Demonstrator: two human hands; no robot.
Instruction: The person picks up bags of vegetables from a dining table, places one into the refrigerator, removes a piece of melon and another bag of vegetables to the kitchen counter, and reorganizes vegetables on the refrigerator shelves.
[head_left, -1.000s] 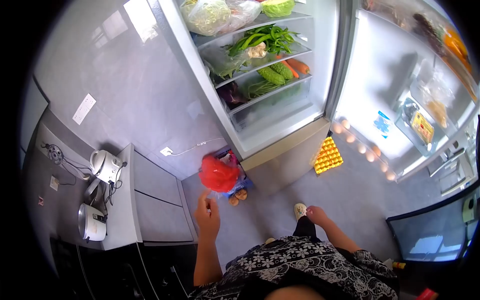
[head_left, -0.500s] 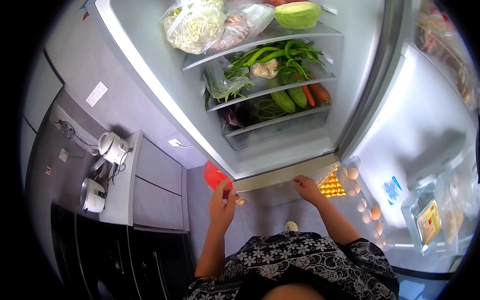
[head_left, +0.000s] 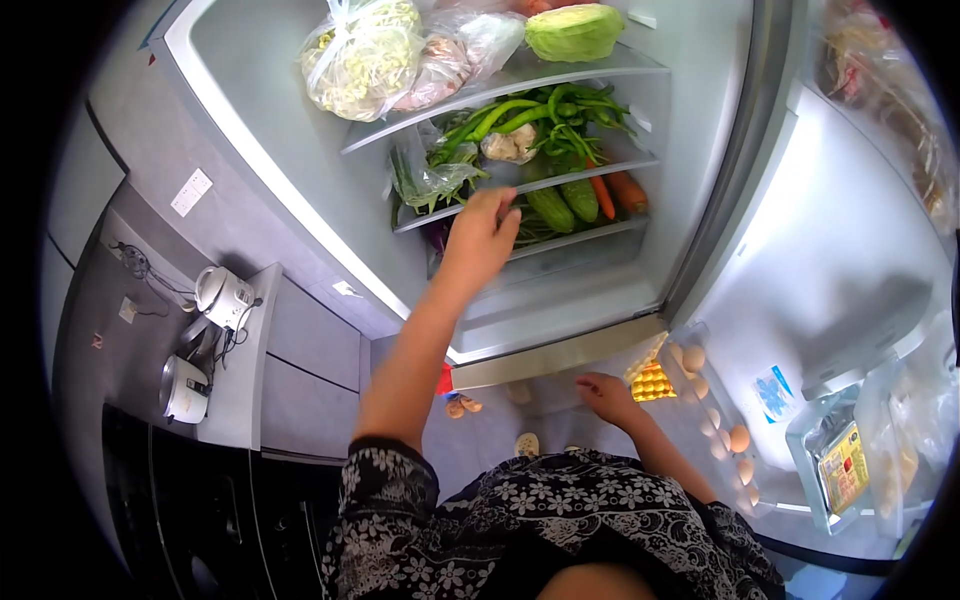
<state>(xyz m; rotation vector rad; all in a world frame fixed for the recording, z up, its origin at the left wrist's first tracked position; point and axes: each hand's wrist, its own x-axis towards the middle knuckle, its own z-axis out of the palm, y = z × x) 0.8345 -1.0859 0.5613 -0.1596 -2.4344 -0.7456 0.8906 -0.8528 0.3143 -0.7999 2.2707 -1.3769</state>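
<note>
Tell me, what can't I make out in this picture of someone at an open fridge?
All in the head view:
Whether the left grip touches anything: its own fingers hide any contact.
The purple vegetable: mostly hidden by the left arm and the shelf edge.
The red bag: mostly behind the fridge.
The yellow packet: its writing is too small to read.
The bags in the door's upper rack: blurred, cut off by the dark right edge.
</note>
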